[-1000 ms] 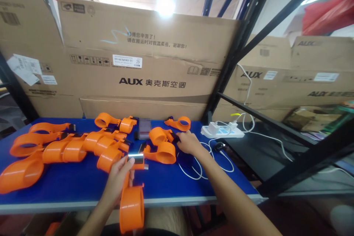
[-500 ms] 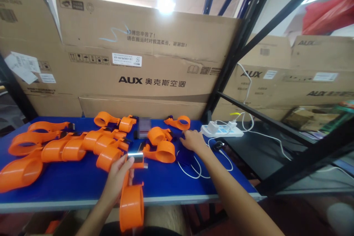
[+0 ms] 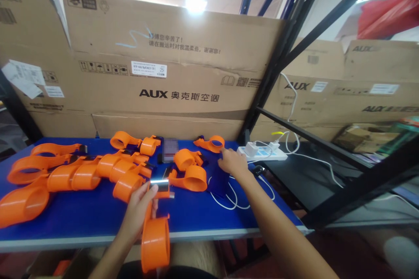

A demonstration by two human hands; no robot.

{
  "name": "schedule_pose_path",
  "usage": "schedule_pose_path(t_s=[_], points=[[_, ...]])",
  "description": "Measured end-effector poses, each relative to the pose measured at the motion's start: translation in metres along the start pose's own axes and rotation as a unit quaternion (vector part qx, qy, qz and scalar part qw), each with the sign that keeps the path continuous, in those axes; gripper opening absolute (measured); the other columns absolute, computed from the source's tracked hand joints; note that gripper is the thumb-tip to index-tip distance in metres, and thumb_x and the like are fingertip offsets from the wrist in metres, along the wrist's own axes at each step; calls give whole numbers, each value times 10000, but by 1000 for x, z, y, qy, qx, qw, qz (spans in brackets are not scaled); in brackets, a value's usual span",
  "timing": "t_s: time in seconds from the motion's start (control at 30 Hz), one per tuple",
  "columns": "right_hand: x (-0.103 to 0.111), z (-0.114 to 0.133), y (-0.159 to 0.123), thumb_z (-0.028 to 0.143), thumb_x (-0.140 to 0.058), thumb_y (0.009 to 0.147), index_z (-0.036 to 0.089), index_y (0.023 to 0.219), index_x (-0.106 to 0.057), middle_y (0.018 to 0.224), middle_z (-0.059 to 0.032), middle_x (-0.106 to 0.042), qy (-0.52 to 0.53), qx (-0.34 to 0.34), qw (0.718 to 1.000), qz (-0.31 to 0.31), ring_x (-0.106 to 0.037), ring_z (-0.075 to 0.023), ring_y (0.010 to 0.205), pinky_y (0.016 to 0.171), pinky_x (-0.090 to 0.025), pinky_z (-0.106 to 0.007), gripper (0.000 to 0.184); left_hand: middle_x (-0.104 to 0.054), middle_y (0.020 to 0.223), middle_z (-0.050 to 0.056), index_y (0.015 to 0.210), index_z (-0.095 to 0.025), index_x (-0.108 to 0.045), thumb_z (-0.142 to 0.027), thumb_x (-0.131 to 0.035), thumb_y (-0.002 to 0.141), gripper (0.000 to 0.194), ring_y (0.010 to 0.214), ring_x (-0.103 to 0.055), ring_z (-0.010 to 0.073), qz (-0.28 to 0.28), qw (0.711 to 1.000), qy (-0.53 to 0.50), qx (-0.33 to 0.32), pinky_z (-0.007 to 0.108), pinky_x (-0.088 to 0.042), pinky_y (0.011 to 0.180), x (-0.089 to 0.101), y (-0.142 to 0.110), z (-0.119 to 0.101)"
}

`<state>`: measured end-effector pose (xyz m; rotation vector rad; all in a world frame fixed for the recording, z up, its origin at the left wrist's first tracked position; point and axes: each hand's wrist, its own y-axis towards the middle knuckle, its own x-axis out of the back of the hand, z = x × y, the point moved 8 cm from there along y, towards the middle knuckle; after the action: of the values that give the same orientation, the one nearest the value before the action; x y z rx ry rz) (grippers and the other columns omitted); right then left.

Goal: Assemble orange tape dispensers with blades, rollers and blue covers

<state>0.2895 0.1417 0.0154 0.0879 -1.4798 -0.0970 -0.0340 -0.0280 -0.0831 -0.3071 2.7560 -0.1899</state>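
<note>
My left hand (image 3: 139, 205) is closed around an orange tape dispenser (image 3: 155, 244) at the table's front edge. Its toothed metal blade faces up near my thumb, and its round hub hangs below. My right hand (image 3: 233, 162) reaches to the back right, fingers pinched at the top of a dark blue, thin piece (image 3: 218, 179) that blends with the blue tabletop; its kind is unclear. Just beyond those fingers lies another orange dispenser (image 3: 212, 143). Between my hands rest two more dispensers, one with its ring (image 3: 195, 178) turned toward me.
Several orange dispensers (image 3: 60, 177) crowd the left of the blue table (image 3: 108, 216). A white power strip (image 3: 262, 153) with plugs sits at right, and a white cable (image 3: 225, 207) loops beside my right hand. Cardboard (image 3: 183, 74) stands behind, next to a black rack post (image 3: 278, 52).
My right hand has shifted slightly right and toward me, and more of the dark blue piece shows below it. My left hand still holds the tape dispenser in the same place.
</note>
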Motion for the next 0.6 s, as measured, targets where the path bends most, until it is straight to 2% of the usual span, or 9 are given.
schedule_pose_path(t_s=[0.13, 0.3, 0.37, 0.47, 0.53, 0.6], points=[[-12, -2, 1, 270, -622, 900, 204, 1309, -652, 1221, -175, -716, 30, 10, 999, 23, -697, -333, 1089, 851, -492, -378, 416, -603, 604, -42, 837, -198, -616, -557, -816, 746, 422, 437, -528, 102, 0, 1000, 0, 0, 201, -397, 411, 0, 2, 0], [-19, 19, 0, 90, -648, 813, 191, 1085, -732, 1099, -111, -751, 95, 67, 993, 14, -711, -271, 1037, 841, -505, -305, 302, -612, 615, -44, 870, -199, -620, -558, -811, 754, 423, 449, -541, 103, 3, 1000, 9, 1, 197, -402, 418, 0, 0, -1], [-14, 29, -1, 69, -638, 804, 186, 1082, -730, 1120, -104, -744, 127, 96, 987, -11, -691, -272, 1089, 905, -505, -323, 315, -616, 621, -42, 876, -198, -621, -559, -806, 761, 422, 449, -540, 99, 2, 1000, 7, 1, 195, -401, 417, 1, -1, -1], [2, 42, -7, 106, -621, 836, 186, 1188, -697, 1221, -111, -707, 184, 141, 971, -64, -637, -273, 1193, 1017, -479, -388, 369, -613, 619, -38, 872, -194, -623, -557, -808, 754, 424, 441, -535, 98, 2, 1000, 3, 7, 193, -395, 406, 0, -1, 0], [14, 53, -16, 146, -612, 861, 191, 1244, -668, 1253, -110, -689, 228, 178, 953, -94, -632, -254, 1177, 1017, -488, -407, 389, -607, 607, -40, 864, -194, -623, -559, -813, 741, 429, 433, -530, 100, -1, 1000, 0, 12, 193, -392, 398, 0, 0, 0], [24, 64, -30, 188, -604, 887, 195, 1276, -644, 1248, -108, -684, 270, 212, 932, -114, -659, -229, 1052, 935, -533, -406, 391, -607, 602, -42, 857, -195, -622, -560, -818, 731, 433, 431, -528, 101, -6, 1000, -5, 15, 193, -394, 396, 1, 1, 1]])
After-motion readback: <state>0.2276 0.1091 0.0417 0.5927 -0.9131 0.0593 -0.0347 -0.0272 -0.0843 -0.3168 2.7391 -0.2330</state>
